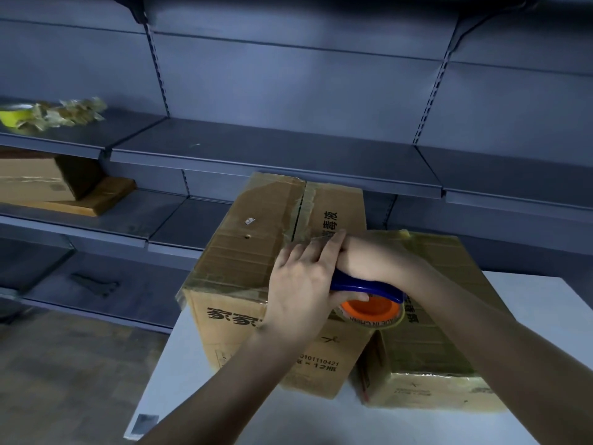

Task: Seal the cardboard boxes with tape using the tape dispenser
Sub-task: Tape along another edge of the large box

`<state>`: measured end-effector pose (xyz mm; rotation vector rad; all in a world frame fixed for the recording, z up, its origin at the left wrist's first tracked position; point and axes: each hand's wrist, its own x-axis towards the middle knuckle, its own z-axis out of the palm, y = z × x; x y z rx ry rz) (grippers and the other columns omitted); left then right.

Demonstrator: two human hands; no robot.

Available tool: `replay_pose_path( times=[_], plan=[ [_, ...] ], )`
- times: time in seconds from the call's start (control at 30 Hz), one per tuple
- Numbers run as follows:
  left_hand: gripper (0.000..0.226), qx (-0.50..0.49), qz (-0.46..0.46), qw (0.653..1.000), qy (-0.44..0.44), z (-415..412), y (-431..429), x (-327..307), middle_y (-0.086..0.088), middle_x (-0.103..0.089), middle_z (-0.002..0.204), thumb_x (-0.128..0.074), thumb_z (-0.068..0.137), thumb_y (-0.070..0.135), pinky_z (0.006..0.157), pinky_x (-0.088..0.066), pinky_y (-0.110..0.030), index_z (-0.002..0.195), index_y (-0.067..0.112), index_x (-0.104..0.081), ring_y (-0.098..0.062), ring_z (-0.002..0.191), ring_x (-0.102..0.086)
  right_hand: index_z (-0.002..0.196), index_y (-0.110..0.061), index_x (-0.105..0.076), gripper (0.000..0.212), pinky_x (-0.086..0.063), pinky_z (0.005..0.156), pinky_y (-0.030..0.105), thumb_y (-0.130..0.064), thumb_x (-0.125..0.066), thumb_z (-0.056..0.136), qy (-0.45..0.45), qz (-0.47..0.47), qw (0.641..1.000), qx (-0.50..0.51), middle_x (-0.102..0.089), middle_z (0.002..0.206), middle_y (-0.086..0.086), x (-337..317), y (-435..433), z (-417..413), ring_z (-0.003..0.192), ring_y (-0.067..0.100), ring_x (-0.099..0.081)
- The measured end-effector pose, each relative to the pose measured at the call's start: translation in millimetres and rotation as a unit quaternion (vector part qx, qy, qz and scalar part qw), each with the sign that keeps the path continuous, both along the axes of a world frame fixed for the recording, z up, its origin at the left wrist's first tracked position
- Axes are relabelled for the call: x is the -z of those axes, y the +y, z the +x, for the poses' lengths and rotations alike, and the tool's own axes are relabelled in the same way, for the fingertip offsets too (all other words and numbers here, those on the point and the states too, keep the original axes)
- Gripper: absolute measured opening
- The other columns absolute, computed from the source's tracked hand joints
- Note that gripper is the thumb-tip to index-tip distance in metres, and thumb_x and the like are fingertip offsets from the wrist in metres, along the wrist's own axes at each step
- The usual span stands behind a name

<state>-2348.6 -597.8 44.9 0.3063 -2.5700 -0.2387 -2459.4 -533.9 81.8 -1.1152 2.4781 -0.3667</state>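
Note:
Two cardboard boxes stand side by side on a white table. The left box has printed characters and old tape along its top seam. The right box is lower and wrapped in glossy tape. My right hand grips the blue handle of a tape dispenser, whose orange core and tape roll hang at the left box's near right corner. My left hand lies flat over the left box's top, fingers straight and pointing toward the seam, its thumb under the dispenser handle. The dispenser's blade end is hidden by my hands.
Grey metal shelving runs behind the table. On the upper left shelf lie a yellow-green tape roll and crumpled tape scraps. A flattened cardboard box sits on the shelf below. Brownish floor shows at lower left.

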Motion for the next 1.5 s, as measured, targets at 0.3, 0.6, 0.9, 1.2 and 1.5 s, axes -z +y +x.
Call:
replay_pose_path(
  times=[0.3,0.6,0.9,1.2,1.5],
  plan=[
    [0.058,-0.021,0.161,0.987,0.023,59,-53,43,-0.014,-0.054,0.132,-0.033,0.081,0.026,0.105,-0.038,-0.045,0.135,0.013,-0.048,-0.029,0.133,-0.039,0.049,-0.016,-0.035,0.062,-0.027,0.044,0.024,-0.057,-0.028,0.095,0.146,0.041,0.987,-0.046,-0.030,0.042,-0.004,-1,21,1,0.036,0.011,-0.031],
    [0.068,0.000,-0.094,0.995,-0.024,58,-70,70,-0.008,-0.064,0.118,-0.042,0.081,0.059,0.094,-0.049,-0.044,0.113,0.005,-0.067,-0.024,0.115,-0.058,0.050,-0.019,-0.038,0.060,-0.027,0.039,0.019,-0.062,-0.030,0.092,0.101,0.030,0.993,-0.043,-0.027,0.032,-0.009,3,28,3,0.027,0.004,-0.026],
    [0.068,-0.002,-0.056,0.998,-0.034,59,-69,68,-0.007,-0.065,0.117,-0.044,0.078,0.060,0.095,-0.046,-0.042,0.112,0.006,-0.067,-0.023,0.115,-0.058,0.084,-0.021,-0.055,0.086,-0.042,0.050,0.018,-0.094,-0.038,0.039,-0.085,0.075,0.993,-0.017,-0.064,0.068,-0.008,-11,35,-3,0.058,0.007,-0.061],
    [0.071,-0.013,-0.052,0.998,-0.033,60,-66,69,-0.007,-0.065,0.117,-0.039,0.081,0.062,0.096,-0.044,-0.041,0.112,0.005,-0.067,-0.023,0.115,-0.058,0.097,-0.023,-0.055,0.072,-0.053,0.058,0.021,-0.067,-0.067,0.042,-0.247,0.106,0.962,-0.038,-0.068,0.086,-0.005,-18,45,-14,0.070,0.008,-0.068],
    [0.077,-0.002,-0.083,0.996,-0.025,60,-67,70,-0.010,-0.065,0.117,-0.018,0.094,0.060,0.093,-0.047,-0.043,0.116,0.003,-0.065,-0.027,0.114,-0.059,0.117,-0.015,-0.051,0.055,-0.055,0.063,0.025,-0.032,-0.074,0.070,-0.404,0.093,0.909,-0.038,-0.073,0.091,-0.001,-10,55,-29,0.082,0.015,-0.070]
  ],
)
